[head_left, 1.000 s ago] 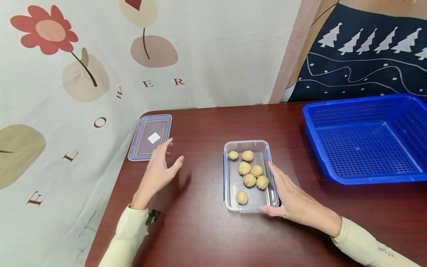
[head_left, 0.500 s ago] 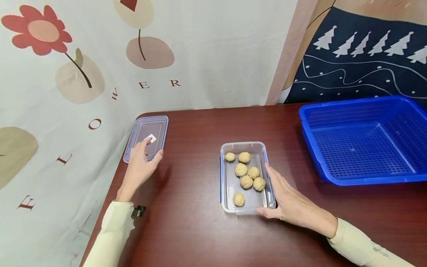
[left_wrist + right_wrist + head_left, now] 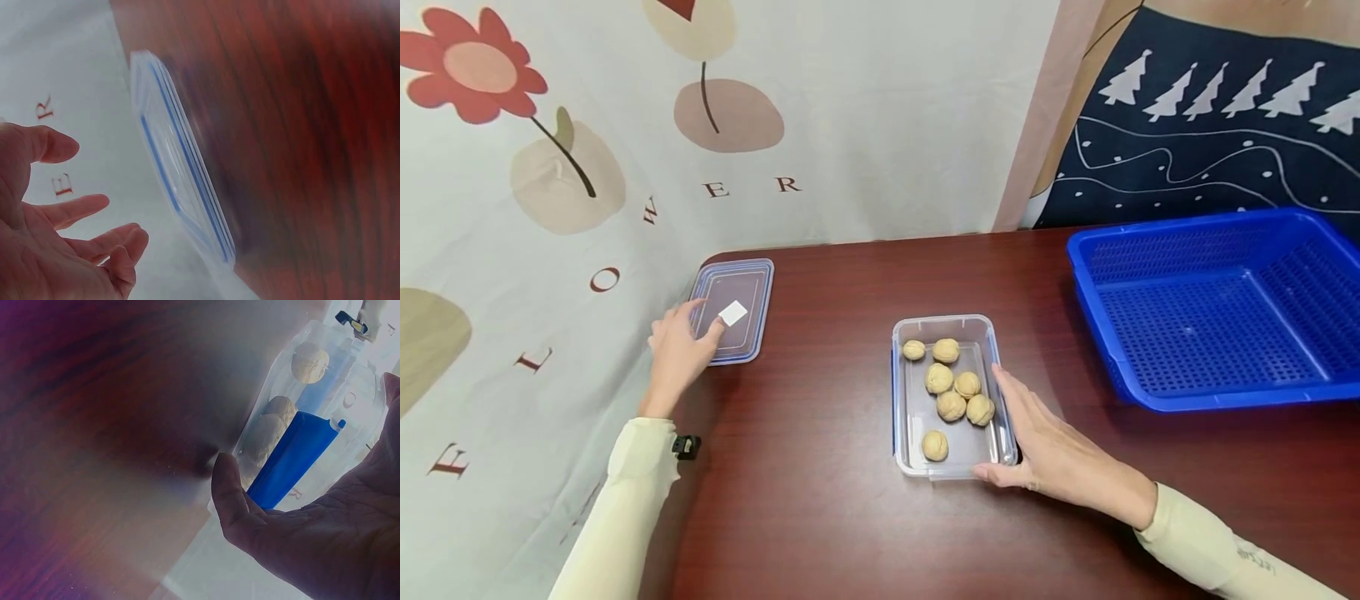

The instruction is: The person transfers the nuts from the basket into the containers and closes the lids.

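A clear plastic food container (image 3: 912,433) with blue side latches stands on the table, several walnuts (image 3: 951,407) inside it. My right hand (image 3: 1060,450) grips its near right corner, the thumb at the near rim and the fingers along the right side. In the right wrist view, fingers (image 3: 228,487) bend against the wall beside the blue latch (image 3: 294,459). At the far left lies a clear lid (image 3: 747,342) with a blue seal and a white label. My left hand (image 3: 681,346) hovers over the lid's left part, fingers loosely spread; the left wrist view shows a gap between them.
A blue perforated plastic basket (image 3: 1210,333) stands on the right side of the dark red wooden table (image 3: 820,517). A printed cloth (image 3: 880,117) hangs along the back and left edges, close to the lid.
My left hand has moved left, from beside the lid to over it. My right hand stays at the container. The view has shifted slightly; the walnuts lie as before.
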{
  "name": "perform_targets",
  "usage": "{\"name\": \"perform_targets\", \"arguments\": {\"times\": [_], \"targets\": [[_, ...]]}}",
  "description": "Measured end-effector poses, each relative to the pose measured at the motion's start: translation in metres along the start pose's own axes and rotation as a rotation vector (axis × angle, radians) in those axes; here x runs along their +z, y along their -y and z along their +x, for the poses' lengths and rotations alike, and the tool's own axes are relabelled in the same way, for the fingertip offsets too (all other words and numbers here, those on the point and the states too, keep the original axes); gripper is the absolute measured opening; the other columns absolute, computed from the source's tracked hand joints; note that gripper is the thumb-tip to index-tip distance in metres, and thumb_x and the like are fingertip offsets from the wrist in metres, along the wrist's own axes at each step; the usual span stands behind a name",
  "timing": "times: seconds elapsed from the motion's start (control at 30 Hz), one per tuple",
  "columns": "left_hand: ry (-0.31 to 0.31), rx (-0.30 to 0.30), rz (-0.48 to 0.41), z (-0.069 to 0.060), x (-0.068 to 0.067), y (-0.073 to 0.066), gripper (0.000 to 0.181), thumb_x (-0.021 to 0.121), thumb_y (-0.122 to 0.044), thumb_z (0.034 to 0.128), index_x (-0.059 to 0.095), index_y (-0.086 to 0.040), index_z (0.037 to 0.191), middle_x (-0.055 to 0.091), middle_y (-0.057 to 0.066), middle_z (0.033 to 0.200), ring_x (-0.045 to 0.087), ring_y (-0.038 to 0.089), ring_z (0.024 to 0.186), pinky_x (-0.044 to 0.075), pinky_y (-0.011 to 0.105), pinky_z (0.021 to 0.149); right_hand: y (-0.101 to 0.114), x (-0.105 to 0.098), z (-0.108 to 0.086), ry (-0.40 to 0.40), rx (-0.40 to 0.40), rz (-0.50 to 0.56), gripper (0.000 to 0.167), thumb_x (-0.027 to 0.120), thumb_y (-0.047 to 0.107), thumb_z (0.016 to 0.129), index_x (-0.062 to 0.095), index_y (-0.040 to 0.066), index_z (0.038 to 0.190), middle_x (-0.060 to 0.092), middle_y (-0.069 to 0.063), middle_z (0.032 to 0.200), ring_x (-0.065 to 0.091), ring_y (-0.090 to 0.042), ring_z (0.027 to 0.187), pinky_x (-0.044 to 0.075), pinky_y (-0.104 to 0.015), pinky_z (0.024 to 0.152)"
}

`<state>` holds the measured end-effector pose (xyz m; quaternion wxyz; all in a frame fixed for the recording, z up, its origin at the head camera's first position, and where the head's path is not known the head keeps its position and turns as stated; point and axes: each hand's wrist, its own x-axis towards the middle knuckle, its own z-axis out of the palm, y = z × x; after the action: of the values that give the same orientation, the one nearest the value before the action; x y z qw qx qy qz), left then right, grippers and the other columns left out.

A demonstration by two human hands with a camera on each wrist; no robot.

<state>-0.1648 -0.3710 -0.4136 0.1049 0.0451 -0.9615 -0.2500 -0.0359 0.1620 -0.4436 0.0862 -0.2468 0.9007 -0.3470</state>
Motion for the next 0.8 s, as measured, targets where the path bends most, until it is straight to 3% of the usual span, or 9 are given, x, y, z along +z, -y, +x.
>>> {"name": "perform_targets", "arguments": {"times": [0.37,0.67,0.8], "targets": [[0.059,-0.039,0.06,0.026,-0.005,0.019,0.061,0.059,-0.028,0.1053,0.052,0.013,0.151,0.05,0.043,0.146,0.04,0.064,0.125,0.025,0.073,0.107,0.001,-0.001,-0.001,0.005,0.02,0.017,0.126,0.08,0.066,0.092,0.007,0.006,0.175,0.022,-0.024,0.175,0.027,-0.043,0.158,0.034,-0.067,0.117],[0.215,-0.056,0.112,0.04,-0.005,0.036,0.066,0.053,-0.027,0.1089,0.042,0.019,0.154,0.042,0.047,0.152,0.035,0.067,0.126,0.022,0.075,0.108,0.001,-0.001,0.001,0.0,0.004,0.035,0.124,0.08,0.065,0.093,0.009,0.005,0.175,0.022,-0.023,0.175,0.028,-0.042,0.158,0.033,-0.069,0.117],[0.234,-0.092,0.113,0.041,-0.003,0.041,0.064,0.052,-0.025,0.1082,0.042,0.021,0.153,0.043,0.045,0.153,0.036,0.066,0.126,0.024,0.074,0.108,0.0,0.0,0.001,0.002,-0.001,0.038,0.125,0.08,0.066,0.093,0.009,0.005,0.175,0.023,-0.023,0.175,0.028,-0.042,0.158,0.034,-0.069,0.116]]}}
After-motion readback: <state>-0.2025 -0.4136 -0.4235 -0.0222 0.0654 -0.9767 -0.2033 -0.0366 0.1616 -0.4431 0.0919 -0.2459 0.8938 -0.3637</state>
